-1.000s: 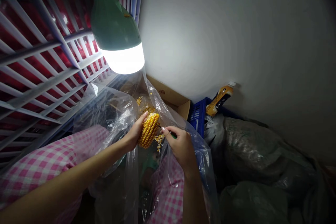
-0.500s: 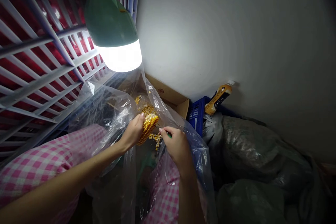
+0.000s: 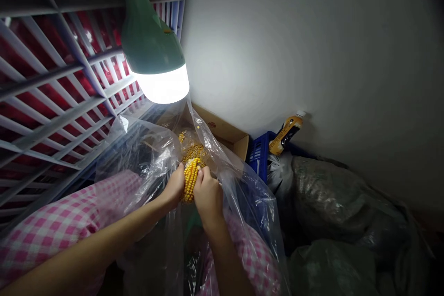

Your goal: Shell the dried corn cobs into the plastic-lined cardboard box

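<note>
My left hand (image 3: 175, 186) is closed around the left side of a yellow corn cob (image 3: 190, 179), which I hold upright and slightly tilted over a clear plastic bag (image 3: 258, 201). Part of the cob's upper left looks pale, stripped of kernels. My right hand (image 3: 209, 196) is closed against the cob's right side, thumb near its top. A thin metal tool with a green handle showed in that hand a moment earlier; now the fingers hide it. Loose corn kernels (image 3: 194, 151) lie in the bag just beyond the cob.
A lit green lamp (image 3: 152, 37) hangs at upper left from a pale plastic crate (image 3: 90, 74) with red contents. A cardboard box (image 3: 239, 145) stands behind the bag. To the right are a blue basket (image 3: 259, 150), an orange-labelled bottle (image 3: 287, 133) and dark sacks (image 3: 333, 189).
My right hand has moved left and up against the cob, covering the thin tool. The cob has turned more upright and shifted slightly left. The view has tilted upward a little.
</note>
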The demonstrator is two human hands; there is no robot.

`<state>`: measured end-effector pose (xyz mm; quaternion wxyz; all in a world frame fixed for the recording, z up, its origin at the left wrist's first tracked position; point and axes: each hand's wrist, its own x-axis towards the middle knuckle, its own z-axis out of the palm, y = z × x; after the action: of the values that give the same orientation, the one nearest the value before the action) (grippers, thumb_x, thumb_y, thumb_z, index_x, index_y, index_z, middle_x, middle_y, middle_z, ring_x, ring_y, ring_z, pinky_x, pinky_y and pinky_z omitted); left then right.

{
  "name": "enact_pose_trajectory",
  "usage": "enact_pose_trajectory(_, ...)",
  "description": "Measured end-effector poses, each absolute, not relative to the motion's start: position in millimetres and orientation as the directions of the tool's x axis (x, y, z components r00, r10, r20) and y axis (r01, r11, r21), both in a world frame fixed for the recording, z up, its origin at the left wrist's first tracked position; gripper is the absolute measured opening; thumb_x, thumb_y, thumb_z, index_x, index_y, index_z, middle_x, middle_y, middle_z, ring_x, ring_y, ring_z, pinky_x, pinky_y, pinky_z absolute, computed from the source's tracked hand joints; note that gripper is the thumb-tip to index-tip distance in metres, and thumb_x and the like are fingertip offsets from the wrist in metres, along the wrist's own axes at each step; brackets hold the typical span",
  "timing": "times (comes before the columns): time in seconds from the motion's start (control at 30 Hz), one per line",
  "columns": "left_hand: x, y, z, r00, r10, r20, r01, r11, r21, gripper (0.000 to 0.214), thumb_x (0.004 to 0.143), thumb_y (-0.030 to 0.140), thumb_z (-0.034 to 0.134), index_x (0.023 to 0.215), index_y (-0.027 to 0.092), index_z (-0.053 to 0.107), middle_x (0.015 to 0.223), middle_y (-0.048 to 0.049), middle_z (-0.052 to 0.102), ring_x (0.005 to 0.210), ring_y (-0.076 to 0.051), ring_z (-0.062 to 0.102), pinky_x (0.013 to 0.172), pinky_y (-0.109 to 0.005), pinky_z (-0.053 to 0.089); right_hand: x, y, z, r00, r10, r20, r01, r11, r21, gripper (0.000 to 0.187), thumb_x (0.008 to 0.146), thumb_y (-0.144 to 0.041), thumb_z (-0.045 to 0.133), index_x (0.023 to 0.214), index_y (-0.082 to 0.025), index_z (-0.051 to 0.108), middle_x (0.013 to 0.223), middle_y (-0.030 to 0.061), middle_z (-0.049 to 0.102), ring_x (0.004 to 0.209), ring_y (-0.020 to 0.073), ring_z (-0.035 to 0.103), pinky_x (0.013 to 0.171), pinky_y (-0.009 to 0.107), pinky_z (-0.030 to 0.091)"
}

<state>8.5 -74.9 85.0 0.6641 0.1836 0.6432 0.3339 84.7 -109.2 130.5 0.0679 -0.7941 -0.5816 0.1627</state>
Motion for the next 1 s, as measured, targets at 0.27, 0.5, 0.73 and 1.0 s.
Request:
enact_pose_trajectory(0.27, 8, -76, 90, 0.122, 0.592, -0.797, -0.401, 0.763, 0.506, 0.033, 0.084, 0.040, 0.035, 0.085, 0.014, 0.057, 0.063, -0.0042, 0.064, 0.052, -0.016, 0.060, 0.050, -0.024, 0.045, 120, -103, 151, 0.194, 0.969, -0.156, 0.838, -0.246, -0.487, 0.032, 0.088, -0.033, 0.034, 0.073, -0.020, 0.059, 0.069, 0.0034, 0.067, 0.062, 0.0145, 0.058, 0.053, 0.023, 0.025)
enact_pose_trajectory(0.5, 8, -77, 95, 0.114, 0.640, -0.760, -0.367, 0.738, 0.566, 0.032, 0.083, 0.041, 0.040, 0.086, 0.014, 0.057, 0.062, -0.0046, 0.065, 0.053, -0.017, 0.061, 0.054, -0.027, 0.048, 119, -99, 147, 0.167, 0.972, -0.168, 0.799, -0.233, -0.555, 0.029, 0.085, -0.033, 0.040, 0.072, -0.020, 0.062, 0.072, 0.0039, 0.068, 0.065, 0.0159, 0.059, 0.054, 0.023, 0.027)
enact_pose_trajectory(0.73, 9, -77, 102, 0.194, 0.626, -0.755, -0.381, 0.758, 0.530, 0.027, 0.083, 0.032, 0.038, 0.079, 0.013, 0.057, 0.057, -0.0056, 0.064, 0.048, -0.018, 0.060, 0.048, -0.028, 0.047, 122, -94, 146, 0.304, 0.947, -0.101, 0.734, -0.300, -0.609, 0.030, 0.086, -0.031, 0.036, 0.072, -0.019, 0.059, 0.072, 0.0050, 0.065, 0.066, 0.0168, 0.058, 0.056, 0.024, 0.029)
enact_pose_trajectory(1.0, 7, -74, 110, 0.227, 0.639, -0.735, -0.330, 0.760, 0.560, 0.032, 0.081, 0.040, 0.045, 0.091, 0.013, 0.060, 0.065, -0.0069, 0.067, 0.054, -0.020, 0.063, 0.051, -0.029, 0.049, 120, -79, 134, 0.252, 0.956, -0.150, 0.447, -0.252, -0.858, 0.030, 0.082, -0.046, 0.042, 0.080, -0.019, 0.054, 0.072, 0.0004, 0.061, 0.065, 0.0128, 0.055, 0.057, 0.020, 0.036)
